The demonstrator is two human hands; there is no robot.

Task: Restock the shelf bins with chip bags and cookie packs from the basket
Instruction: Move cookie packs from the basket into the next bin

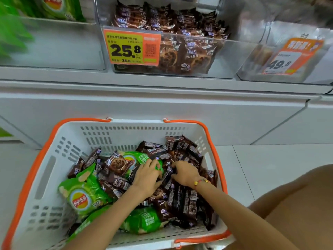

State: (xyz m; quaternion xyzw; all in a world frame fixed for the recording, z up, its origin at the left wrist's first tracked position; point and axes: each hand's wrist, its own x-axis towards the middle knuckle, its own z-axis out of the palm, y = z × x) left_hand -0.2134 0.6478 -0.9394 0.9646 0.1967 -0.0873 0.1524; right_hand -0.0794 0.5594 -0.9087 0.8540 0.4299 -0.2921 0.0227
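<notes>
A white basket with an orange rim [45, 165] sits on the floor below the shelf, full of brown cookie packs [183, 201] and green chip bags [82, 195]. Both my hands are down in the pile. My left hand [147, 177] lies on a green chip bag [138, 157], with its fingers curled over that bag's edge. My right hand [185, 173] has its fingers curled around brown cookie packs [168, 175] in the middle. On the shelf above, a clear bin [234, 56] holds more brown cookie packs [180, 20].
A clear bin [54, 44] at upper left holds green chip bags [59, 8]. Another clear bin [306, 33] stands at upper right with a price tag [288, 56]. An orange and yellow price tag [131, 47] hangs on the cookie bin. White floor tiles [261, 168] lie right of the basket.
</notes>
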